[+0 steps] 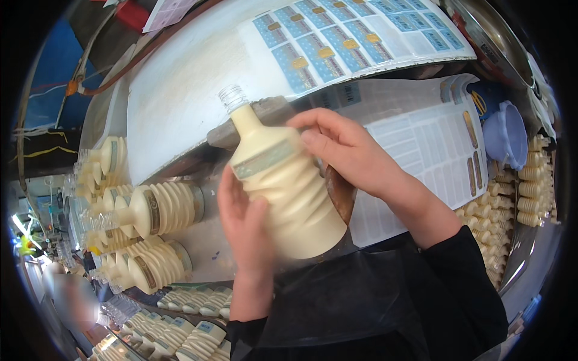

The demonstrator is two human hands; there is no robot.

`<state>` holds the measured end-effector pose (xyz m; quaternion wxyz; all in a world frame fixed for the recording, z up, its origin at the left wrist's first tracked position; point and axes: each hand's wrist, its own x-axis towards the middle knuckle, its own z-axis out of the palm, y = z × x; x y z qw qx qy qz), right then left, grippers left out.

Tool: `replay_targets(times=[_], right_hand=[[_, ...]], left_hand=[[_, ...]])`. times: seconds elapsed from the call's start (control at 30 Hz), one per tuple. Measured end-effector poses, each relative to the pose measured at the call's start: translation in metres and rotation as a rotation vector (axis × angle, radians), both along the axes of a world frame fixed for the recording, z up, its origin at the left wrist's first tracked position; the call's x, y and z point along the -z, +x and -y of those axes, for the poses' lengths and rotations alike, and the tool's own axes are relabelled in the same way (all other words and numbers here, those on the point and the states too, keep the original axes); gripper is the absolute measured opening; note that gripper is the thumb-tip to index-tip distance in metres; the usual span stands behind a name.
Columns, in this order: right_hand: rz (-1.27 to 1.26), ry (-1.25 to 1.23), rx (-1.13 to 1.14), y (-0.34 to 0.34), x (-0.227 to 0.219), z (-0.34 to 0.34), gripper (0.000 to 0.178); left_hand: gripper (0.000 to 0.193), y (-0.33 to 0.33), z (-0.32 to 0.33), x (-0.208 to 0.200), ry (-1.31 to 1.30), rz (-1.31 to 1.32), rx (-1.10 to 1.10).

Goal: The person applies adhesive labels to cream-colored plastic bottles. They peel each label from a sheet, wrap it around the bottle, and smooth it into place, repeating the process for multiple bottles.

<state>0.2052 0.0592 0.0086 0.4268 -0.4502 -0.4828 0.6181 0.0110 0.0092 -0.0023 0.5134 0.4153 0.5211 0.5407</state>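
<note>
A large cream-coloured bottle (289, 198) with a ridged, twisted body and a clear threaded neck leans up and to the left in front of me. Around its upper body runs a grey-green label band (265, 159). My left hand (244, 210) cups the bottle's left side, thumb toward me, blurred a little by motion. Against the right of its shoulder, my right hand (340, 144) has thumb and forefinger bent close together; whether a label edge lies between them cannot be made out. Behind the neck sits a grey lumpy block (274, 111). A brown piece (341, 195) shows partly behind the bottle.
Blue and gold label sheets (325, 48) lie on the white surface (186, 90) beyond. A largely peeled backing sheet (409, 144) spreads to the right, near a lilac bucket (504, 135). Labelled bottles (171, 207) lie stacked at left; small cream bottles (490, 210) fill the right.
</note>
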Motion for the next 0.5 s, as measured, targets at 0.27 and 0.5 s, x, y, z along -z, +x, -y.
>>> replay_targets(times=[0.27, 0.5], right_hand=[[0.147, -0.026, 0.013, -0.010, -0.002, -0.005, 0.032], [0.224, -0.021, 0.075, -0.017, -0.007, -0.003, 0.030]], left_hand=[[0.032, -0.016, -0.026, 0.010, -0.047, 0.448, -0.017], [0.025, -0.013, -0.029, 0.017, -0.075, 0.430, -0.093]])
